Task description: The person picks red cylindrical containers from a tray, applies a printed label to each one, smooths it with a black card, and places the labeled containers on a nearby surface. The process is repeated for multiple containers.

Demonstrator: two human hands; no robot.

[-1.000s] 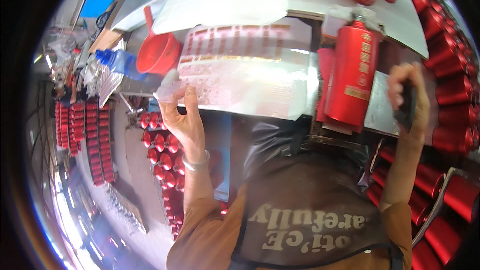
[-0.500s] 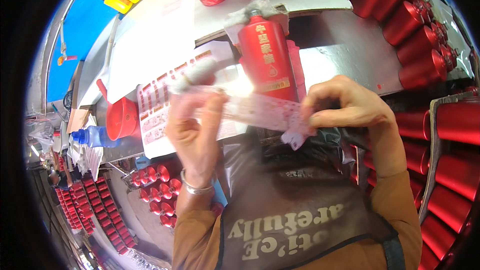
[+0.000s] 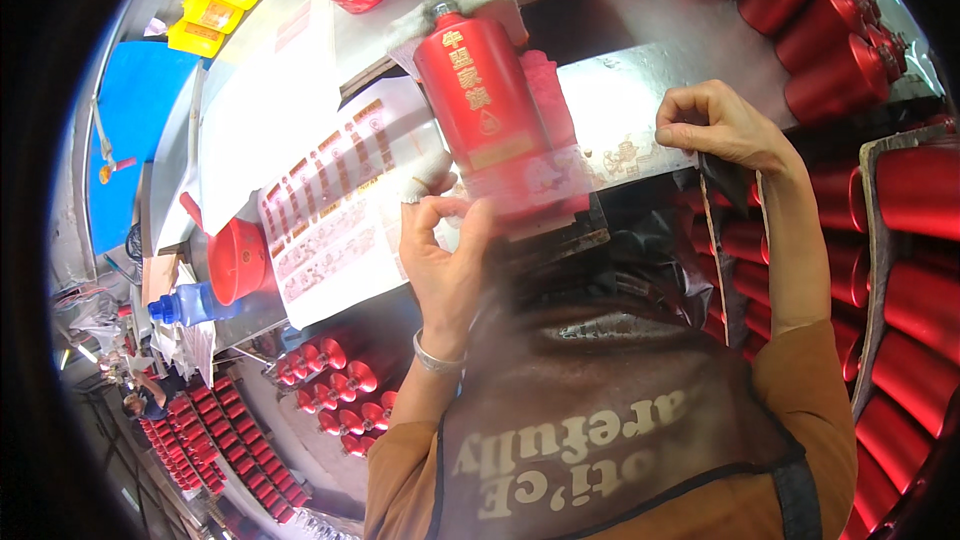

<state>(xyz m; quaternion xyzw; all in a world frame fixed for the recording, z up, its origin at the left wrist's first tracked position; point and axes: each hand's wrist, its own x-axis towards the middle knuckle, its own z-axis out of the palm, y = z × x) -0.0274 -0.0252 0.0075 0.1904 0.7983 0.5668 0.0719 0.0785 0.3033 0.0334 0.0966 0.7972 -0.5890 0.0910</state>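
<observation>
A clear printed film strip (image 3: 620, 159) stretches across the lower end of a red bottle (image 3: 478, 90) with gold print. Its left end is pinched between the thumb and fingers of my left hand (image 3: 440, 255). Pale coverings show on some of that hand's fingertips. My right hand (image 3: 722, 128) is closed on the strip's other end, off to the right of the bottle. The bottle lies on its side, neck away from me, with a pink cloth (image 3: 548, 100) along its right side. Whether the film touches the bottle, I cannot tell.
Printed decal sheets (image 3: 335, 200) lie left of the bottle. Beyond them are a red scoop (image 3: 238, 258), a blue plastic bottle (image 3: 190, 304) and yellow containers (image 3: 212, 13). Red bottles (image 3: 838, 80) crowd the right side, and more stand in racks (image 3: 225, 430) at lower left, near another person.
Both hands have moved right, the right one also up, drawing the film out from in front of me to over the bottle's lower end. The view has shifted too.
</observation>
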